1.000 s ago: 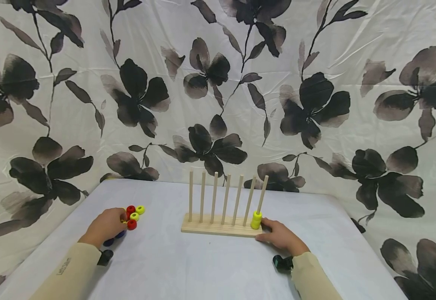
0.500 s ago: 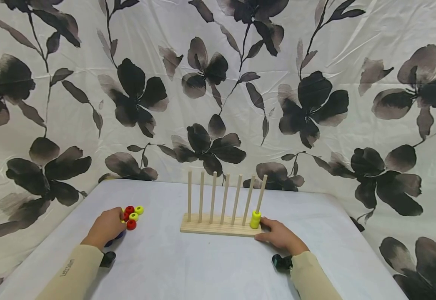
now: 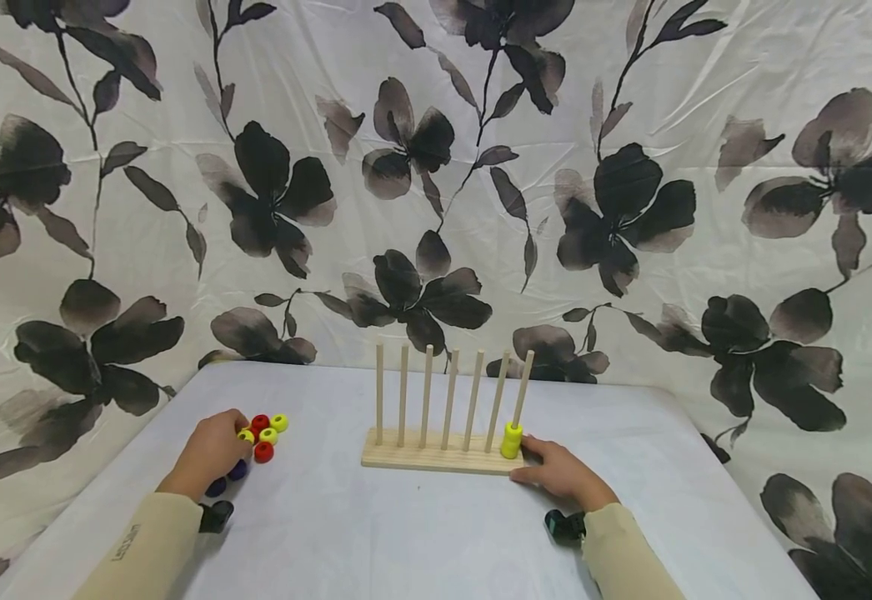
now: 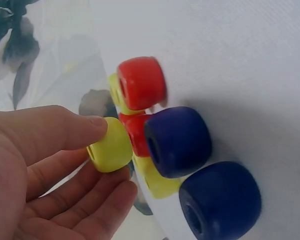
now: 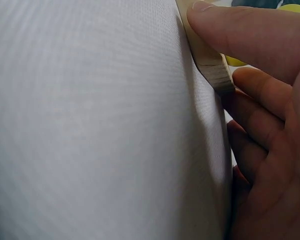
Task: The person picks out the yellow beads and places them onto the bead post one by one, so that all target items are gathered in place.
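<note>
My left hand (image 3: 209, 450) is at the bead group on the left. Its thumb and fingers pinch a yellow bead (image 4: 111, 146), plain in the left wrist view. Right beside it lie red beads (image 4: 142, 83) and two dark blue beads (image 4: 221, 201). A wooden peg rack (image 3: 436, 456) with several upright pegs stands mid-table. Yellow beads (image 3: 512, 441) are stacked on its rightmost peg. At that end my right hand (image 3: 562, 475) grips the base, thumb at the front edge. The right wrist view shows the base's corner (image 5: 215, 72) between thumb and fingers.
A white cloth covers the table (image 3: 376, 533). Loose yellow beads (image 3: 279, 422) and a red bead (image 3: 263, 452) lie just right of the left hand. Behind the table hangs a flower-print curtain (image 3: 436, 208).
My left hand has shifted slightly, and more of the yellow bead at its fingertips and of the blue beads shows. The right hand and the rack stay in place.
</note>
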Available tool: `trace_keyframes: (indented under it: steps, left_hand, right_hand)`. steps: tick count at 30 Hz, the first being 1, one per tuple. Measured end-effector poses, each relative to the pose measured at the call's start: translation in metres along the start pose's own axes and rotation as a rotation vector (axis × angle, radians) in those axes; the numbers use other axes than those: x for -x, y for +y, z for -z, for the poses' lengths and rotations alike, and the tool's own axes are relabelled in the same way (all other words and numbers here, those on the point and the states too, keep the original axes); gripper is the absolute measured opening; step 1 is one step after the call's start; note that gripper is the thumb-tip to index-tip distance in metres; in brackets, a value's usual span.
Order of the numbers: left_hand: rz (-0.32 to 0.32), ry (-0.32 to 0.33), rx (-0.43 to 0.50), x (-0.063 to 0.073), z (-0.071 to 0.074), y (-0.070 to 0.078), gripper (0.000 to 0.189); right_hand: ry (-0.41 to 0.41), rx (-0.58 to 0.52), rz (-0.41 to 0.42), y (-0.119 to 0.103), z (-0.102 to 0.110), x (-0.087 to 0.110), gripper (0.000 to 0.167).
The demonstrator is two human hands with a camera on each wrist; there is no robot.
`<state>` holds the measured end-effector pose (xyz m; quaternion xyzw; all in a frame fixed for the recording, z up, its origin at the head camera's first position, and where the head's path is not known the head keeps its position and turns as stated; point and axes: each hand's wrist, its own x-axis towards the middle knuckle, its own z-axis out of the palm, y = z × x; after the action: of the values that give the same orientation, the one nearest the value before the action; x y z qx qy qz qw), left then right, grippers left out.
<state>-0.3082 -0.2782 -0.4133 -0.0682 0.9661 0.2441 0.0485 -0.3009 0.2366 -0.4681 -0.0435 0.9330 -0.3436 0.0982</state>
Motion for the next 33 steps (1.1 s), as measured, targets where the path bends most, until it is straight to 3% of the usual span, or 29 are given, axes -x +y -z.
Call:
trace_keyframes:
  steps: [10, 33]
  left_hand:
    - [-0.037, 0.027, 0.042, 0.004, 0.004, 0.004, 0.041]
    - [-0.124, 0.063, 0.11, 0.01, 0.007, 0.032, 0.041]
  right_hand:
    - [0.002, 0.002, 0.003, 0.001, -0.001, -0.002, 0.084]
    - [0.0, -0.009, -0.003, 0.002, -0.002, -0.002, 0.083]
